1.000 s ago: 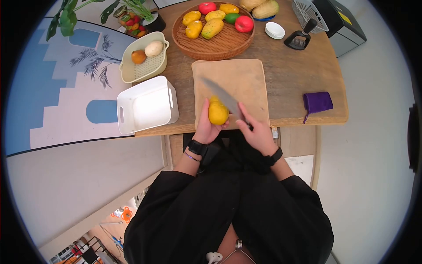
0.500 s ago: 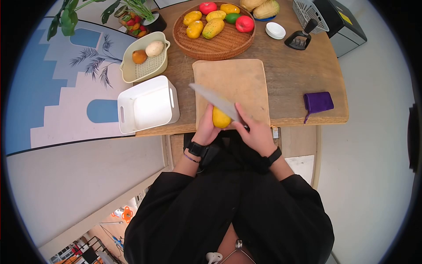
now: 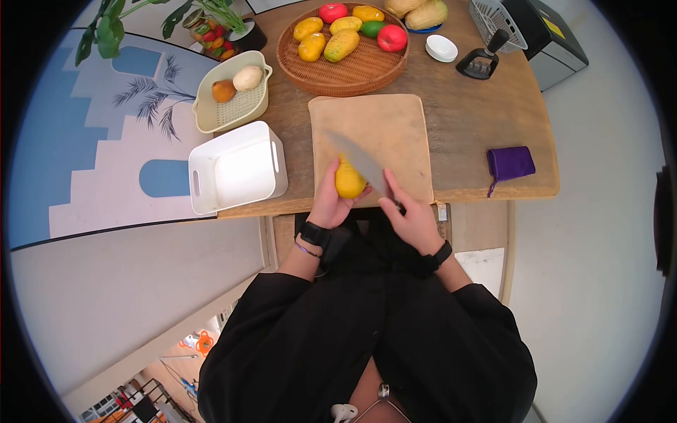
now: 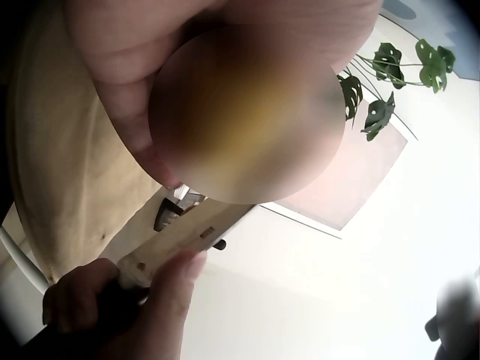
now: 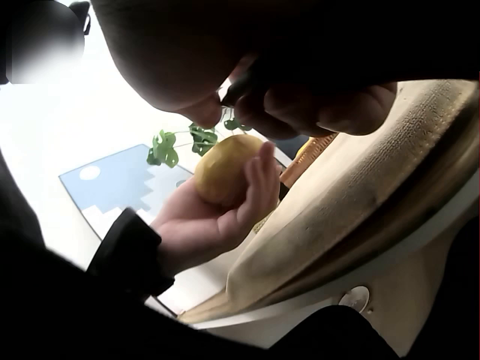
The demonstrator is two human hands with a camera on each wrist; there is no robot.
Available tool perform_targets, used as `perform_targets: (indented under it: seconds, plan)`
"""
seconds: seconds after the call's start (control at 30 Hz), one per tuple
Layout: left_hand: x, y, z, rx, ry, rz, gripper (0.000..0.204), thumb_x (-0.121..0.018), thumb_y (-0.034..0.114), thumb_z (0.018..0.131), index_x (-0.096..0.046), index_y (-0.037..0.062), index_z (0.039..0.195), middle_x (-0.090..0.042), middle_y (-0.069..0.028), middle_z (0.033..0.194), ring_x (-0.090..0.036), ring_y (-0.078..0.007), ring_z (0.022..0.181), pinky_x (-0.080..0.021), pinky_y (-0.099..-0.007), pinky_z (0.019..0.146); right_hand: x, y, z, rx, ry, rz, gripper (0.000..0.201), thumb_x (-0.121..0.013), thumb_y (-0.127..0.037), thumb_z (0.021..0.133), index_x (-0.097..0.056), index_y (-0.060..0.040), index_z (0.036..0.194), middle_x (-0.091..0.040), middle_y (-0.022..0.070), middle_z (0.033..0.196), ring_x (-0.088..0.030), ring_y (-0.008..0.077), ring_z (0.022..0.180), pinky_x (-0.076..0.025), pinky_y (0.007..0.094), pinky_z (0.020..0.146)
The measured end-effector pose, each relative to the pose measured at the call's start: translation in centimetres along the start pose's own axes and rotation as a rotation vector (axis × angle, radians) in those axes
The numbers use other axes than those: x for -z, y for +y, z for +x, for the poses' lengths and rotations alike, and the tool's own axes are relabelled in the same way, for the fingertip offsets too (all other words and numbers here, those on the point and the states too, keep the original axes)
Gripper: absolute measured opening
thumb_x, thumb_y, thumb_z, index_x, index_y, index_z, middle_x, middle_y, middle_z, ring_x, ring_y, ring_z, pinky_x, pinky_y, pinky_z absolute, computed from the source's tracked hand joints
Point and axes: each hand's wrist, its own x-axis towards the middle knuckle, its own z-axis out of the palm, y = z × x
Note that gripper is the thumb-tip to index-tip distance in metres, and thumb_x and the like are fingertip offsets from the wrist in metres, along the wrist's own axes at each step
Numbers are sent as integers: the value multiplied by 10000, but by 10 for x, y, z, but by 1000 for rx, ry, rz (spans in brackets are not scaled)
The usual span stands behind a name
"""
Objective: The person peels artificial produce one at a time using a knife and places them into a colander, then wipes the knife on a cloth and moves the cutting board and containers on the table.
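Observation:
My left hand [image 3: 329, 203] holds a yellow oval fruit [image 3: 350, 180], mango-like, above the near edge of the tan cutting board [image 3: 370, 120]. In the right wrist view the fruit [image 5: 225, 171] rests in the palm with fingers wrapped up its side. My right hand [image 3: 415, 220] grips a kitchen knife [image 3: 363, 162] by its dark handle, the blade slanting up and left along the fruit's upper right side. Seen from the left wrist, the right thumb [image 4: 180, 285] lies against the blade near the handle, and a blurred patch hides most of the fruit.
A white bin [image 3: 236, 173] and a cream colander [image 3: 229, 113] with two round items stand left of the board. Behind is a wicker tray [image 3: 345, 81] with several fruits. To the right lie a purple pouch [image 3: 510, 163], small white dish [image 3: 441, 48] and black-handled tool [image 3: 479, 65].
The knife swept left and down across the fruit half a second ago, then came back up and right. The fruit shifted slightly with the left hand; both hands keep their hold.

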Motion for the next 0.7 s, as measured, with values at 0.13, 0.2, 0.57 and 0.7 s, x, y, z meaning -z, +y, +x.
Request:
perform_targets:
  seconds: [0.13, 0.2, 0.57, 0.7]
  plan:
    - [25, -6, 14, -41, -148, -80, 519, -409, 538, 1074, -589, 107, 1300, -700, -125, 1146, -675, -246, 1092, -534, -401, 974, -3, -10, -10, 153, -168, -206, 662, -694, -404, 960, -443, -323, 1568, -689, 123, 744, -700, 308, 656, -556, 390, 612]
    - [30, -9, 16, -22, -151, -93, 516, -411, 538, 1072, -594, 110, 1294, -699, -128, 1145, -676, -240, 1060, -536, -397, 951, -5, -11, -9, 158, -209, -317, 664, -697, -410, 955, -446, -332, 1564, -693, 113, 737, -697, 302, 637, -555, 391, 589]
    - [24, -8, 5, -13, -92, -95, 509, -402, 529, 1081, -588, 108, 1297, -692, -101, 1154, -661, -223, 959, -532, -367, 848, 5, 11, 14, -139, -15, -34, 611, -661, -381, 996, -456, -258, 1559, -736, 201, 1019, -730, 365, 890, -569, 393, 769]
    - [10, -9, 8, -162, -46, -110, 400, -449, 409, 1103, -568, 97, 1325, -674, -78, 1234, -653, -231, 1114, -524, -399, 971, 3, -3, 3, -11, -11, 13, 624, -668, -388, 987, -455, -269, 1561, -740, 190, 991, -726, 352, 817, -571, 383, 721]
